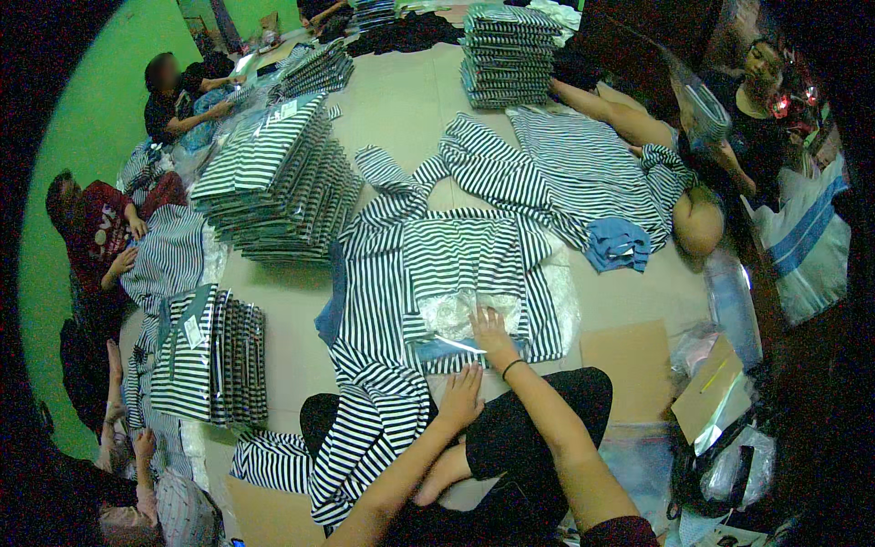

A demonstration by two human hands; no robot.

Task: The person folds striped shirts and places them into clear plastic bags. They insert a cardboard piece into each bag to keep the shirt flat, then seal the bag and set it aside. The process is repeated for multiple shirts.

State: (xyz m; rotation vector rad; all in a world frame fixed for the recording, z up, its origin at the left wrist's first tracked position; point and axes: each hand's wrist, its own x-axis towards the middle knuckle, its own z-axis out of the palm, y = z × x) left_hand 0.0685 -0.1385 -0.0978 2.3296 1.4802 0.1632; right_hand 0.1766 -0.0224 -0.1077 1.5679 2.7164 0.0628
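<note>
In front of my crossed legs lies a folded black-and-white striped shirt (465, 255), its lower part covered by a clear plastic bag (447, 314). It rests on a larger spread striped garment (374, 246) with long sleeves. My right hand (493, 337), a dark band at its wrist, lies on the bag with fingers stretched out. Just below and to its left, my left hand (462, 397) has its fingers extended at the near edge of the striped cloth. Both hands look open. A bunched striped garment (369, 410) lies across my left leg.
Tall stacks of bagged striped shirts stand at the left (273, 182), near left (210, 356) and far end (510, 55). Another striped shirt (592, 164) spreads at the right by a person's bent knee (698, 221). Cardboard (624, 365) lies right. Several people sit around.
</note>
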